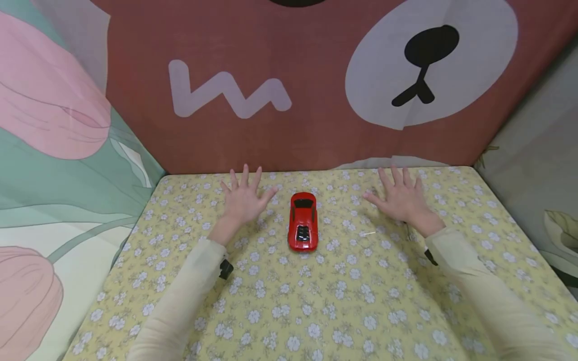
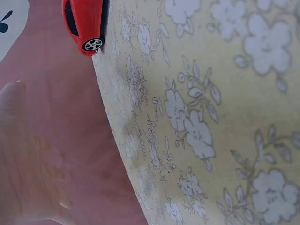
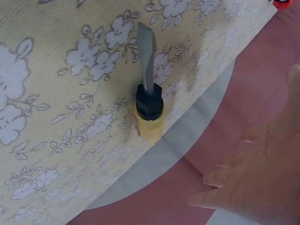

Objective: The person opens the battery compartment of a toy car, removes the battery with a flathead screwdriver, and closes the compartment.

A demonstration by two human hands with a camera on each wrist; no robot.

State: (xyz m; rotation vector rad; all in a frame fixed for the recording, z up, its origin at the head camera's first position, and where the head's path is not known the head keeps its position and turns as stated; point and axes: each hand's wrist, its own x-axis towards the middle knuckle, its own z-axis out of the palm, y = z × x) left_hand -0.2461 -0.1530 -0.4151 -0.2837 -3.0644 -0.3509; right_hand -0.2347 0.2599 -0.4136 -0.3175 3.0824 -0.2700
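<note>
A red toy car stands on the flowered tabletop between the two hands; part of it shows in the left wrist view. To its left, my left hand hovers with fingers spread, touching nothing. On the other side my right hand is held above the table, fingers also spread and holding nothing. Below that hand lies a flat-blade screwdriver with a black and yellow handle, plain in the right wrist view. From the head view the right hand hides most of it.
The yellow flowered table ends at a reddish-brown cloth backdrop with a cartoon animal face. A tulip-patterned cloth hangs at the left, and a greyish cloth at the right.
</note>
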